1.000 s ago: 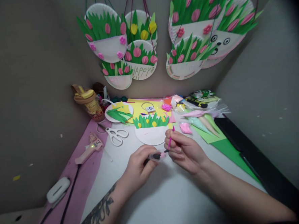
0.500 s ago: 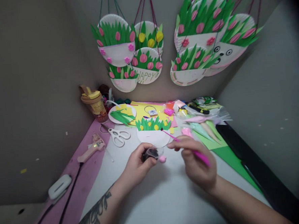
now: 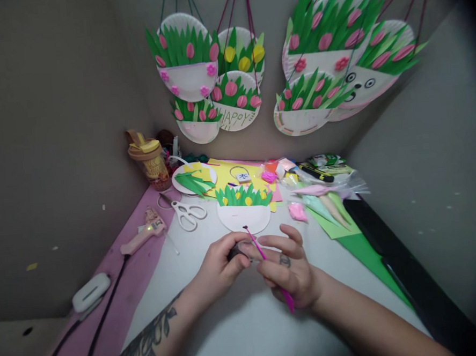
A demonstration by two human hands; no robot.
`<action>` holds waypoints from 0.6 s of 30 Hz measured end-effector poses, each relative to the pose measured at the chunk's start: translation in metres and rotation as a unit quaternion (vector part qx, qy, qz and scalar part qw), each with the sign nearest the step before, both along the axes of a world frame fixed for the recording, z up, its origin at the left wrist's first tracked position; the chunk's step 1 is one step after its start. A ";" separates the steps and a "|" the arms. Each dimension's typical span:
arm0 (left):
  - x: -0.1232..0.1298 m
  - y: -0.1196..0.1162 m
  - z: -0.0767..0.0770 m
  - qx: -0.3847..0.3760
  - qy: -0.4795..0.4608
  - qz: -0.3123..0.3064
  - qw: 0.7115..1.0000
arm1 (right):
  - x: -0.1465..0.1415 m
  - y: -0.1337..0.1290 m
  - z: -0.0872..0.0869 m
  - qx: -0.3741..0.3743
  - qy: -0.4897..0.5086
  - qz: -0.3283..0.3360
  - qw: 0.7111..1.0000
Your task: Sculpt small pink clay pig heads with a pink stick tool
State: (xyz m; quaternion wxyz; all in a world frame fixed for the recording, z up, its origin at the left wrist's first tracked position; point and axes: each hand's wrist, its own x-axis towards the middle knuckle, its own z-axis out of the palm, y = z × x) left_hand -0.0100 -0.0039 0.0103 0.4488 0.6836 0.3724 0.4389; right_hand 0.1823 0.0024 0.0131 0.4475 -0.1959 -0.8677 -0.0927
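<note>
Near the middle, my left hand (image 3: 223, 262) is wrapped round a small clear container (image 3: 237, 251) with something dark in it. My right hand (image 3: 286, 266) holds a thin pink tool (image 3: 259, 248) with a dark bit on its tip, pointing up and left. Some right fingers are spread, and a fingertip meets the container's rim. Just beyond both hands lies a white paper-plate basket (image 3: 244, 218) with green paper grass (image 3: 239, 198) and small yellow flowers.
White scissors (image 3: 187, 214) and a pink glue gun (image 3: 144, 234) lie to the left. A pink clay packet (image 3: 297, 212) is right of the basket. Dark flat objects (image 3: 422, 295) line the right edge. Finished plate baskets (image 3: 187, 81) hang on the wall.
My right hand has moved left to the container and turned, with the pink tool's tip now lower and nearer. The pink lump beside the container no longer shows.
</note>
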 end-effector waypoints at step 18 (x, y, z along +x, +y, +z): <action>0.007 -0.006 -0.010 0.220 0.085 0.131 0.963 | -0.019 -0.007 0.007 -0.316 0.276 -0.080 0.904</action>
